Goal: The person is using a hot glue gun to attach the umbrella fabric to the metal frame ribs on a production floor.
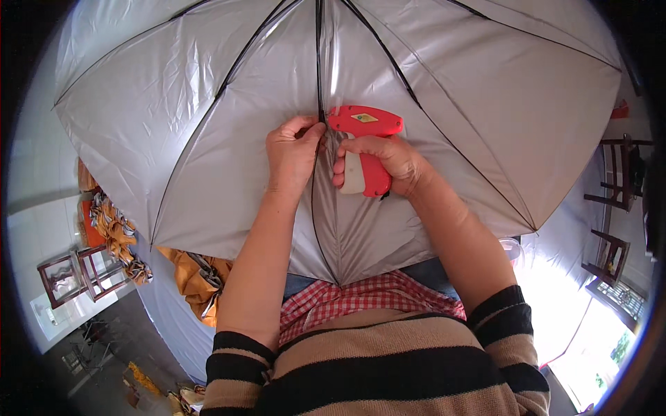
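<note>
An open umbrella (229, 159) spreads across the view, its silver-grey inner side toward me and its black ribs fanning out. My right hand (381, 158) is wrapped round the grip of a red tagging gun (364, 122) with a cream-coloured trigger. The gun's front end points left and meets the middle rib (320, 62). On that same rib, my left hand (295, 145) pinches with thumb and fingers, right beside the gun's tip. What lies exactly between those fingertips is too small to make out; the rib and a bit of cloth run there.
Below the canopy's left edge lies bunched orange-brown cloth (191, 281), with more bundles (113, 225) farther left. Wooden chairs (619, 170) stand at the right, and dark wooden frames (80, 274) at the left. A red checked cloth (371, 295) covers my lap under the umbrella's near edge.
</note>
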Available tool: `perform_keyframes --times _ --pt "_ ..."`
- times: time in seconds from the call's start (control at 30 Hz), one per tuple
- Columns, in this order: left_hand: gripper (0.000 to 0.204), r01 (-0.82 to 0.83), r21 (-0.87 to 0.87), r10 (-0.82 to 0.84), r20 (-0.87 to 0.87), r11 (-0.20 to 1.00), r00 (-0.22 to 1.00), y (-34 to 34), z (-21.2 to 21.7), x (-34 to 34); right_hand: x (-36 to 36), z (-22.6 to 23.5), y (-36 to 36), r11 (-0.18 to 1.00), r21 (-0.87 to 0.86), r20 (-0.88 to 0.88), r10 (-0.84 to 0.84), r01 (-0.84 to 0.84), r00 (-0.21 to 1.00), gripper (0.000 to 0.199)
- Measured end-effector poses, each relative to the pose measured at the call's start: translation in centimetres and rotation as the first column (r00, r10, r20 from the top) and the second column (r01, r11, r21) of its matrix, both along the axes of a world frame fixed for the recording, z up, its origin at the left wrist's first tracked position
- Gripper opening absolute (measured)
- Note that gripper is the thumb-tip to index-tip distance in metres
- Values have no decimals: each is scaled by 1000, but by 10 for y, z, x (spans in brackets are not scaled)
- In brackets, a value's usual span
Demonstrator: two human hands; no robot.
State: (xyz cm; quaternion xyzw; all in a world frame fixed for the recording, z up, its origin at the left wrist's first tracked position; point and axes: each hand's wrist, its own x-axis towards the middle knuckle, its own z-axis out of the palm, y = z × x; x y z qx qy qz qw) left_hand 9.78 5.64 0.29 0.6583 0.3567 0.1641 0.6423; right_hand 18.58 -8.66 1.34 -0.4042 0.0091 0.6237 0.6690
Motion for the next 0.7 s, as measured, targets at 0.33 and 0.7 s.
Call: perform_keyframes --times 0.33,0.7 --pt "12 48 423 -11 -90 905 996 9 -20 1 3 11 -3 997 -81 186 28 -13 982 23" --pt "23 258 895 60 -299 364 952 40 26 4 -27 2 -27 995 -82 21 -63 64 998 28"
